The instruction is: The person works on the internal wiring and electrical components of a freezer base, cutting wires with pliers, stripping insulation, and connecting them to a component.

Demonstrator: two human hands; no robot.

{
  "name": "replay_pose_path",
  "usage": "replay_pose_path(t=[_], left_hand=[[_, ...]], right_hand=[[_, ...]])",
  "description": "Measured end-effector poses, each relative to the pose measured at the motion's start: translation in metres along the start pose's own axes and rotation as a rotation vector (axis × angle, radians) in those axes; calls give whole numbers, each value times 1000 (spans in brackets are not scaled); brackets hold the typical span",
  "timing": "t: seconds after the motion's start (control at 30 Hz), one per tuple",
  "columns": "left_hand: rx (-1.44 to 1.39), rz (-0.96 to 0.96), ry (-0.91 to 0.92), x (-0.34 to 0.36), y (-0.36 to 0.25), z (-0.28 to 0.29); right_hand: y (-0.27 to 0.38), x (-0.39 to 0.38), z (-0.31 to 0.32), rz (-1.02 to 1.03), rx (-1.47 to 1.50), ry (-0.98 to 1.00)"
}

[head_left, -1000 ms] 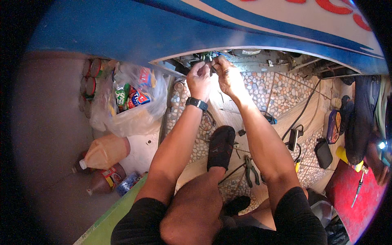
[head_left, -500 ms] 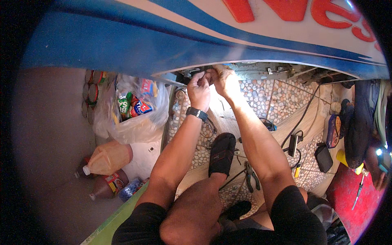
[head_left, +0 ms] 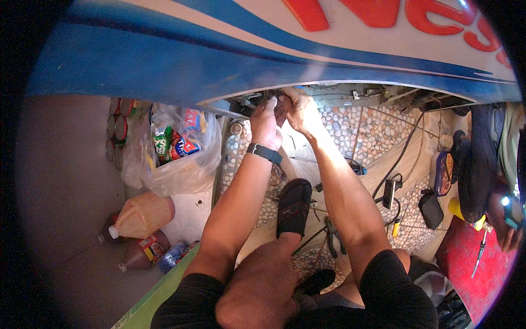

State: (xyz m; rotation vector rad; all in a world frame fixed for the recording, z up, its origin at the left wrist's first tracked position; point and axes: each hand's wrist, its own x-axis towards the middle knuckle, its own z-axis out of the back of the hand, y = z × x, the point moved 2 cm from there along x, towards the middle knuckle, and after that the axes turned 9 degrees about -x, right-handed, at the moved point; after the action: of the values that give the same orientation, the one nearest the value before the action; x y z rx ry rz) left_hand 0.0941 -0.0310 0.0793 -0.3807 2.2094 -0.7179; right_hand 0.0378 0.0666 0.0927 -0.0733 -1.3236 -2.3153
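Note:
Both of my hands are raised to the lower edge of a big blue and white cabinet (head_left: 164,66), at the opening with dark parts beneath it. My left hand (head_left: 265,123), a dark watch on its wrist, has its thumb up and its fingers curled in. Close beside it, my right hand (head_left: 301,112) is bent over with its fingers closed, the tips under the edge. The two hands nearly meet around something dark that I cannot make out. Strong light falls on my right hand and forearm.
Pliers (head_left: 334,238) and a black adapter with cable (head_left: 390,193) lie on the pebbled floor. A plastic bag of packets (head_left: 181,142) and bottles (head_left: 143,214) stand left. At right, another person's hand (head_left: 509,238) is near a lit lamp; a screwdriver (head_left: 480,255) lies on a red surface.
The view has shifted slightly, so most things sit a little further left. My left hand has turned a little, its thumb now pointing up; my right hand stays at nearly the same place.

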Motion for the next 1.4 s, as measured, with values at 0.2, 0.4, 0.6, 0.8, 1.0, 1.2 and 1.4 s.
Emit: replay_pose_path(t=[0.2,0.4,0.6,0.8,1.0,1.2,1.4], left_hand=[[9,-66,0,10,-2,7],[14,9,0,11,-12,12],[43,60,6,1,-12,-4],[81,107,12,7,-16,2],[14,205,-5,23,-11,12],[181,15,170,22,-1,17],[317,-140,122,13,5,19]], right_hand=[[-4,-5,-6,82,-7,-31],[3,-3,-2,13,28,5],[-11,-6,-19,-178,158,-41],[7,-6,-15,-228,153,-171],[-6,-3,-15,-124,31,-192],[3,-9,-15,-125,67,-211],[-1,-4,-24,-197,-62,-214]])
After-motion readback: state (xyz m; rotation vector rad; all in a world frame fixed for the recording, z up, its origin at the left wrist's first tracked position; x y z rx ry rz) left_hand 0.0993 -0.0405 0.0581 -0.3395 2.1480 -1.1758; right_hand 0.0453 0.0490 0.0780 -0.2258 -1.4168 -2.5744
